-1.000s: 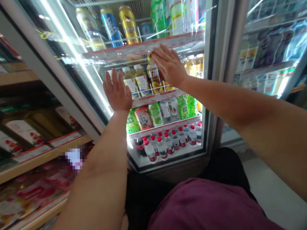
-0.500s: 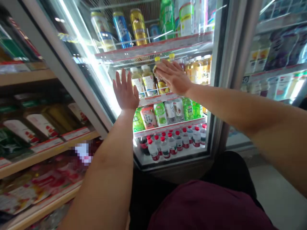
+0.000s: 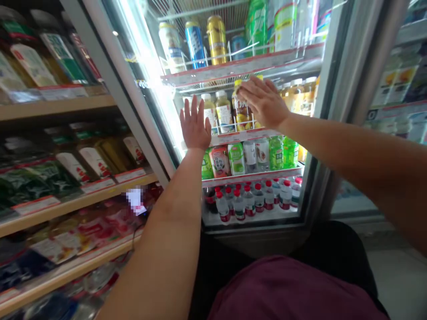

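A glass door (image 3: 147,75) of a lit drinks cooler stands in front of me, angled to the left. My left hand (image 3: 194,126) is flat against the glass with fingers spread upward, holding nothing. My right hand (image 3: 263,102) is also flat and open, fingers pointing left, over the shelf of yellow-capped tea bottles (image 3: 223,111). Behind the glass are cans (image 3: 216,38) on the upper shelf, green and pink bottles (image 3: 236,158) lower down, and red-capped water bottles (image 3: 253,198) at the bottom.
Wooden shelves (image 3: 66,206) of packaged snacks run along the left. A second cooler door (image 3: 396,89) stands to the right, past a grey metal frame (image 3: 350,89). My dark red shirt (image 3: 293,289) fills the lower centre; pale floor (image 3: 400,275) shows at the lower right.
Both flat hands have stayed on the glass while the door and cooler shifted rightward in view; more of the left snack shelves now shows.
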{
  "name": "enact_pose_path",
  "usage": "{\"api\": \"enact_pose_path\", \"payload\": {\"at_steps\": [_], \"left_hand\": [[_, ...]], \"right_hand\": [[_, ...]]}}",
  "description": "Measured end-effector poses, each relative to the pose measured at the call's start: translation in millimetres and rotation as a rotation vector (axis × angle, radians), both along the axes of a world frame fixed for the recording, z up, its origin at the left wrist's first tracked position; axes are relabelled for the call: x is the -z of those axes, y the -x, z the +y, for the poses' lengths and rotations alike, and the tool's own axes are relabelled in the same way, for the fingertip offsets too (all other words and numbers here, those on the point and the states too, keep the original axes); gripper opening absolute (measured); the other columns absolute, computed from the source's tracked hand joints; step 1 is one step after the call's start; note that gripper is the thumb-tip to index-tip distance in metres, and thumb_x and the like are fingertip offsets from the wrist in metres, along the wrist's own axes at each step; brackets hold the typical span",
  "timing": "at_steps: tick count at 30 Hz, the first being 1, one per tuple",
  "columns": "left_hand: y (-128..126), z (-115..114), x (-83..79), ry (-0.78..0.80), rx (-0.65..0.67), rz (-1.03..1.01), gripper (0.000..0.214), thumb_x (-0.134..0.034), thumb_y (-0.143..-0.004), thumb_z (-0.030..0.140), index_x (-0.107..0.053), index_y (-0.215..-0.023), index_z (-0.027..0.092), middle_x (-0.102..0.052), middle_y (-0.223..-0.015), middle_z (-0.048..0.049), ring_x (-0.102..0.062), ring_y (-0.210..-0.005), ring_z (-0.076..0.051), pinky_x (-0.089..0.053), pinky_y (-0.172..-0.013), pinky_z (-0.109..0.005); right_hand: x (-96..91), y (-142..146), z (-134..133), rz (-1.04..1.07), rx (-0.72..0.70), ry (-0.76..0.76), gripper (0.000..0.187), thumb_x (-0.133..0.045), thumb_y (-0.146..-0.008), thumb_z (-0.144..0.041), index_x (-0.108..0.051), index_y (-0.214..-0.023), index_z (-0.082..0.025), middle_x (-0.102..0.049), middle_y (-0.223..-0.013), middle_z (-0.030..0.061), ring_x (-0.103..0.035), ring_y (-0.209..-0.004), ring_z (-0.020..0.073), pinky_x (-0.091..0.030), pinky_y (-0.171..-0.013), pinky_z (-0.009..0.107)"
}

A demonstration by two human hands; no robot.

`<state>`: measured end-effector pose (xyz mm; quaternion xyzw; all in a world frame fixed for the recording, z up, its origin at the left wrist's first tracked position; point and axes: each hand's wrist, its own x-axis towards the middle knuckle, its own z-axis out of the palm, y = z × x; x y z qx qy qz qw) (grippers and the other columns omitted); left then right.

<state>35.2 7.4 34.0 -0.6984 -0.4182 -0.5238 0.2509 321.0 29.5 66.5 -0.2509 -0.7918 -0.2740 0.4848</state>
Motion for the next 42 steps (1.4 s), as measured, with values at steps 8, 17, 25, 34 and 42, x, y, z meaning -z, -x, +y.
{"api": "enact_pose_path", "payload": {"at_steps": [8,17,25,34,42], "left_hand": [[2.0,4.0,1.1,-0.022,-0.038,0.015,0.064,-0.051,-0.107,0.028,-0.050,-0.171,0.026,-0.032,-0.181,-0.0007,-0.004,-0.172,-0.025,0.003,-0.142,-0.050],[2.3,5.9,-1.7,0.010,0.031,-0.005,0.069,-0.054,-0.106,0.036,-0.045,-0.172,0.020,-0.027,-0.183,-0.0073,0.003,-0.172,-0.029,0.008,-0.140,-0.054],[2.8,6.0,-1.6,-0.011,-0.062,0.054,0.071,-0.051,-0.104,0.031,-0.042,-0.172,0.013,-0.027,-0.182,-0.0129,0.000,-0.172,-0.030,0.008,-0.140,-0.053],[2.1,3.6,-2.5,-0.020,-0.069,0.048,0.071,-0.054,-0.102,0.028,-0.045,-0.171,0.013,-0.031,-0.181,-0.0136,-0.005,-0.172,-0.031,0.004,-0.140,-0.055],[3.0,4.3,-1.4,0.002,-0.058,0.050,0.072,-0.051,-0.104,0.030,-0.041,-0.173,0.014,-0.025,-0.183,-0.0112,0.002,-0.172,-0.028,0.008,-0.140,-0.053]], "right_hand": [[16.4,-2.9,-8.3,-0.094,0.069,-0.003,0.056,-0.042,-0.108,-0.029,-0.059,-0.161,-0.034,-0.054,-0.171,-0.0022,-0.039,-0.167,0.0291,-0.030,-0.139,0.062],[9.3,-11.4,-10.4,-0.044,0.213,-0.024,0.061,-0.040,-0.107,-0.015,-0.056,-0.164,-0.027,-0.048,-0.176,0.0002,-0.034,-0.169,0.0288,-0.028,-0.140,0.061],[11.4,-25.6,-0.5,-0.010,0.208,-0.020,0.061,-0.038,-0.111,-0.021,-0.047,-0.170,-0.033,-0.046,-0.177,-0.0018,-0.032,-0.170,0.0305,-0.021,-0.141,0.063],[11.4,-35.2,-6.1,-0.083,0.230,0.005,0.064,-0.036,-0.107,-0.020,-0.052,-0.168,-0.031,-0.047,-0.177,-0.0040,-0.033,-0.169,0.0280,-0.023,-0.142,0.057],[11.3,-28.7,-4.4,-0.193,0.211,0.008,0.059,-0.033,-0.110,-0.030,-0.055,-0.164,-0.035,-0.049,-0.175,-0.0070,-0.032,-0.169,0.0218,-0.019,-0.143,0.054]]}}
